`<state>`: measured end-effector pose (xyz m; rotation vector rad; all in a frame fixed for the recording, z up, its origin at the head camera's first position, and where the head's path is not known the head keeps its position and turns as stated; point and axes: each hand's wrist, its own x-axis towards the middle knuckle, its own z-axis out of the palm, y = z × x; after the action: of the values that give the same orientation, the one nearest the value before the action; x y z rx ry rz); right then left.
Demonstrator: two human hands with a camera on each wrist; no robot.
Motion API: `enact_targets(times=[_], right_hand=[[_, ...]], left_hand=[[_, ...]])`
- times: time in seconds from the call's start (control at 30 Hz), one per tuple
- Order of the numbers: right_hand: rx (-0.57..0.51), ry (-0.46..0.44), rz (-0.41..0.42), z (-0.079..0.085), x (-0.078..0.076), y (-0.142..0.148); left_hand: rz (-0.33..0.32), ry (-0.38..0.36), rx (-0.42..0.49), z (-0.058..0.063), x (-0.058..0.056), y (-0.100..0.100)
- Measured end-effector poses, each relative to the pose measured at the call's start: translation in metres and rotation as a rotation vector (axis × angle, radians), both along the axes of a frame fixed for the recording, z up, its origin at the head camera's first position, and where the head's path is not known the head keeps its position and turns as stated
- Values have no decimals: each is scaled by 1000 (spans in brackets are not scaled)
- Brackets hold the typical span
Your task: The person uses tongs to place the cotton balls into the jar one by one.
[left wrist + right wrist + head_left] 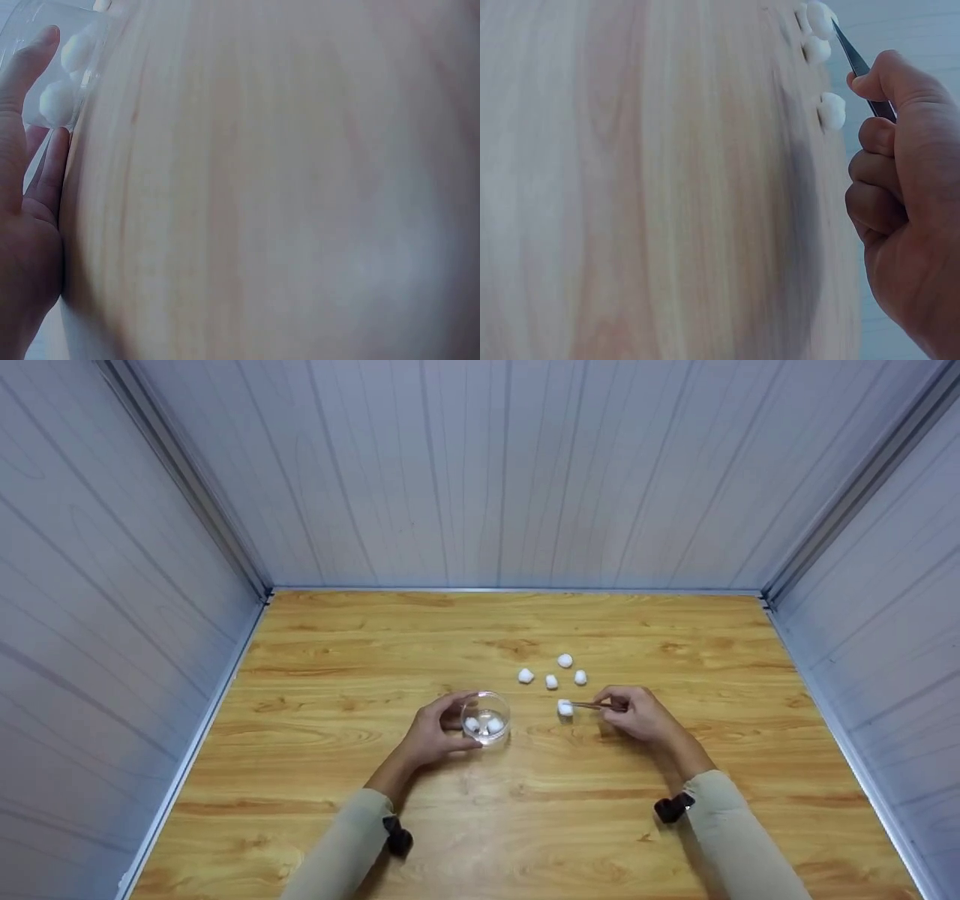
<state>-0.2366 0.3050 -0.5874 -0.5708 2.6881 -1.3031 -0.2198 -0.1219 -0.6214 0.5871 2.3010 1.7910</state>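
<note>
My left hand (437,733) holds a small clear cup (496,699) from its left side, thumb and fingers curved round the wall. Two cotton balls (57,103) show inside the cup in the left wrist view. In my right hand (636,712) a pair of tweezers (853,56) is pinched between thumb and forefinger, the other fingers curled. At the tweezers' tips a cotton ball (565,708) is gripped, a little above the table to the right of the cup. Beyond it several loose cotton balls (551,682) lie on the wood.
The wood-patterned table (300,780) runs back to a pale panel wall (465,472). Similar walls stand at the left (112,622) and right (885,622). A small black device (399,838) sits on the left wrist, another device (673,808) on the right.
</note>
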Motion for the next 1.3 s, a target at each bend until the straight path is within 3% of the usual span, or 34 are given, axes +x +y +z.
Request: enact_targets(times=[0.37,0.97,1.3], right_hand=[[1,-13,-18,19,-10,-1],[-38,11,-48,19,-9,-10],[-92,29,9,24,-13,-19]], left_hand=[[2,3,-7,3,-2,1],[0,7,-2,0,-1,2],[-1,17,-15,0,-1,0]])
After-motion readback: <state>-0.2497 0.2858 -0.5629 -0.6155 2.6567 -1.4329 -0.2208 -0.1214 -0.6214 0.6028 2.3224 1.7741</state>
